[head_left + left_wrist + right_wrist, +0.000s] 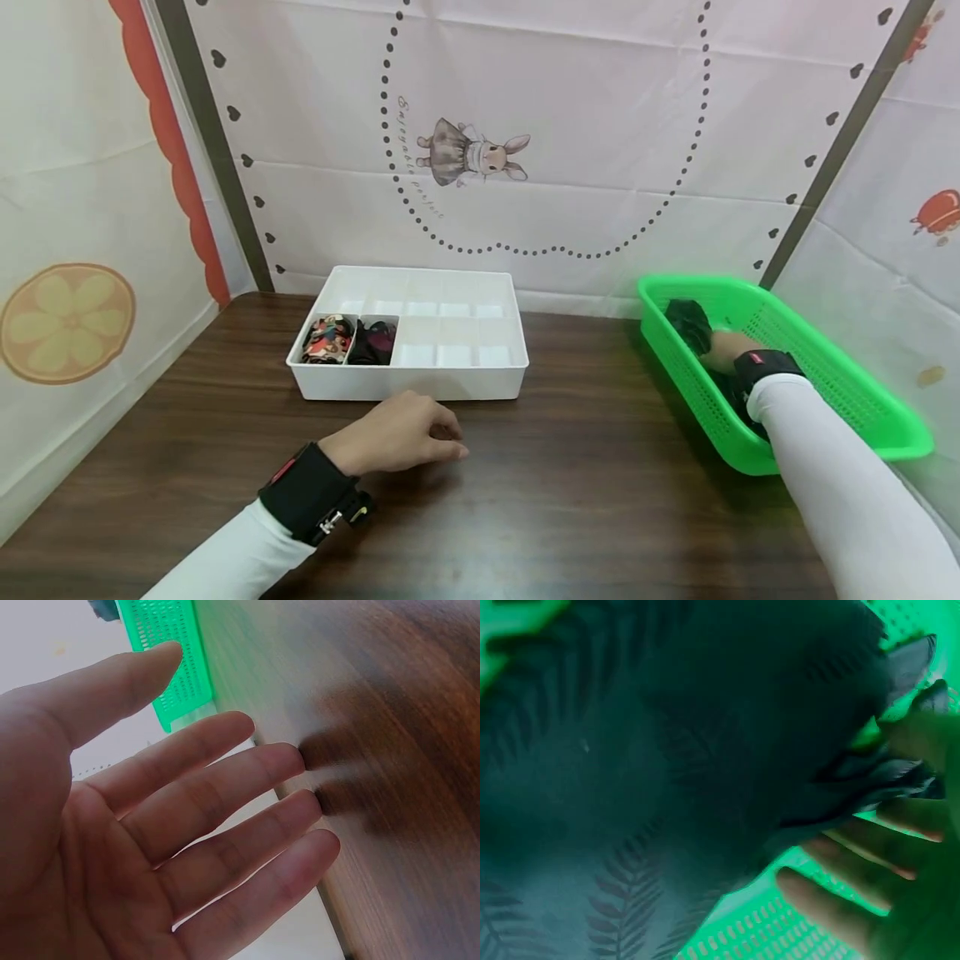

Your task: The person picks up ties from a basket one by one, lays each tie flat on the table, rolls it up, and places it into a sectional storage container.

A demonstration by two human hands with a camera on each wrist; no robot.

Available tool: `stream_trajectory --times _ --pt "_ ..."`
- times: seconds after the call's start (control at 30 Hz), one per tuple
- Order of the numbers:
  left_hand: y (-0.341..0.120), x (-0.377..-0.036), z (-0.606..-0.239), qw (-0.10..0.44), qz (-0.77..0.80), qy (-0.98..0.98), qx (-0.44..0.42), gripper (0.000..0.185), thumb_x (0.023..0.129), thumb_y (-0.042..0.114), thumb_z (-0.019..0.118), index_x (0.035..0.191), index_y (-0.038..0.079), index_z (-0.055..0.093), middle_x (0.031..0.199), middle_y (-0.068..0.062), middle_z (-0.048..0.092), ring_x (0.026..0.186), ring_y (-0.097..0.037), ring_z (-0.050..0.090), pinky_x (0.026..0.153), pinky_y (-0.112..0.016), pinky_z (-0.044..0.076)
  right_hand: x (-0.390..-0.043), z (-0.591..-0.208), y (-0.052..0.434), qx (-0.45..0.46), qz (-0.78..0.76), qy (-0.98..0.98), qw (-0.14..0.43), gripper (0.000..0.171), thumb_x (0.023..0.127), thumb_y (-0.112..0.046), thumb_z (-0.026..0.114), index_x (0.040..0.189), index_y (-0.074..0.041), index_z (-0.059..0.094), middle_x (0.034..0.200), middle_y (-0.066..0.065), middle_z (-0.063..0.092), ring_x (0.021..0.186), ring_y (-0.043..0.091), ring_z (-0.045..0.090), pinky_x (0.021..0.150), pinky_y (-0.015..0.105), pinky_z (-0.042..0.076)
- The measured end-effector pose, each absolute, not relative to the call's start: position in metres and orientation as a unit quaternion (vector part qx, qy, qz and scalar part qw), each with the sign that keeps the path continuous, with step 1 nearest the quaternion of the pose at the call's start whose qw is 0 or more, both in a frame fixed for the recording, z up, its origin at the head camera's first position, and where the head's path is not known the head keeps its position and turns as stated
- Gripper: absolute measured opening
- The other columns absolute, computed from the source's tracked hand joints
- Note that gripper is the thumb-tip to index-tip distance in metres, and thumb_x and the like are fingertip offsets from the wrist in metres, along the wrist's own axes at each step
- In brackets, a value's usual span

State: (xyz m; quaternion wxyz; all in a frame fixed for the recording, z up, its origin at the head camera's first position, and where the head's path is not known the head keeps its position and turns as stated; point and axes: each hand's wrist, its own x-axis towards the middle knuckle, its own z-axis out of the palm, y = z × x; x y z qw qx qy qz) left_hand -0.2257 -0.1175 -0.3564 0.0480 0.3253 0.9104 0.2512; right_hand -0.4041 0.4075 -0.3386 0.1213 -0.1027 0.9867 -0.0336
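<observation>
Above the dark wooden table, my left hand (401,433) hovers before the white divided box, its fingers loosely bent. The left wrist view shows the fingers (217,784) spread apart and the palm bare. Inside the green basket (847,408), my right hand (727,350) grips a dark cloth (688,323). Up close in the right wrist view, this cloth (667,780) has a leaf pattern and fills most of the picture. A bunched part of it lies between the thumb and fingers (832,892). More dark fabric lies under the right wrist, partly hidden.
The white box (408,385) stands at the back of the table (547,500). Its front-left compartments hold a colourful folded cloth (327,340) and a dark purplish one (372,343). Printed fabric walls (585,150) enclose the table at the back and sides.
</observation>
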Motion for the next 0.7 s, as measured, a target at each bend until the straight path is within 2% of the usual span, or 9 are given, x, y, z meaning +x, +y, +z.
stream_trajectory --times 0.13,0.23,0.37,0.43,0.57,0.7 --pt "-0.116 -0.225 -0.355 0.054 0.256 0.910 0.322 0.021 0.098 0.035 0.078 0.104 0.016 0.083 0.089 0.014 0.071 0.071 -0.003 0.054 0.065 -0.028 0.049 -0.402 -0.341 0.416 -0.119 -0.021 0.989 0.084 0.026 0.093 -0.001 0.060 0.111 0.018 0.059 0.102 0.037 0.065 0.098 0.056 0.065 0.079 0.063 0.052" --pt "-0.116 -0.225 -0.355 0.057 0.256 0.909 0.324 0.021 0.098 0.034 0.077 0.104 0.014 0.082 0.089 0.013 0.072 0.072 -0.003 0.055 0.067 -0.028 0.050 -0.402 -0.338 0.419 -0.122 -0.017 0.990 0.066 0.009 0.090 0.002 0.060 0.096 0.008 0.063 0.089 0.025 0.066 0.083 0.043 0.064 0.068 0.055 0.050" --pt "-0.118 -0.226 -0.354 0.060 0.252 0.908 0.328 0.025 0.098 0.037 0.077 0.106 0.013 0.082 0.094 0.011 0.074 0.080 -0.003 0.061 0.074 -0.030 0.053 -0.403 -0.319 0.416 -0.103 -0.051 0.993 0.020 0.016 0.089 -0.004 0.059 0.098 0.008 0.062 0.090 0.024 0.065 0.082 0.041 0.062 0.066 0.055 0.050" --pt "-0.117 -0.225 -0.354 0.065 0.251 0.908 0.329 0.028 0.098 0.038 0.077 0.108 0.013 0.082 0.096 0.010 0.075 0.084 -0.004 0.064 0.076 -0.032 0.054 -0.400 -0.301 0.408 -0.095 -0.078 0.992 -0.024 0.021 0.089 -0.009 0.058 0.101 0.009 0.060 0.089 0.025 0.063 0.080 0.043 0.062 0.065 0.055 0.049" --pt "-0.118 -0.225 -0.354 0.069 0.247 0.908 0.332 0.032 0.098 0.040 0.076 0.112 0.012 0.081 0.102 0.005 0.077 0.090 -0.008 0.067 0.080 -0.035 0.055 -0.386 -0.255 0.378 -0.107 -0.129 0.979 -0.114 0.017 0.094 -0.013 0.056 0.098 0.003 0.055 0.084 0.020 0.058 0.073 0.039 0.055 0.062 0.049 0.042" --pt "-0.119 -0.224 -0.353 0.053 0.249 0.905 0.341 0.034 0.100 0.039 0.075 0.117 0.009 0.079 0.109 0.001 0.076 0.093 -0.012 0.067 0.083 -0.037 0.056 -0.359 -0.214 0.334 -0.153 -0.146 0.961 -0.181 0.015 0.099 -0.013 0.057 0.104 0.001 0.059 0.089 0.019 0.060 0.075 0.036 0.055 0.064 0.047 0.039"
